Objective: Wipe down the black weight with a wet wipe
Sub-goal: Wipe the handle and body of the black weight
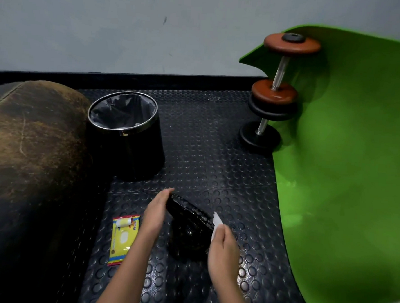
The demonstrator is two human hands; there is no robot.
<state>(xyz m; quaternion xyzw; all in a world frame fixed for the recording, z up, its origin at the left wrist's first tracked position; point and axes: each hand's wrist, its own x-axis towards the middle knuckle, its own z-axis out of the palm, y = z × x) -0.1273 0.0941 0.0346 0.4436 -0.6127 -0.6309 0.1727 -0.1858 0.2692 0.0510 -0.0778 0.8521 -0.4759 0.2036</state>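
Low in the frame's centre, my left hand tilts the black weight by its far edge, my right hand pinching the wet wipe against its right edge.

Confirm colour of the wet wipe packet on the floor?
Mostly yellow, with red, blue and white trim. The wet wipe packet shows clearly in the head view, beside the left hand.

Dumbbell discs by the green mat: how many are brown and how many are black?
Brown discs: 2
Black discs: 3
Total: 5 discs on the dumbbells beside the green mat.
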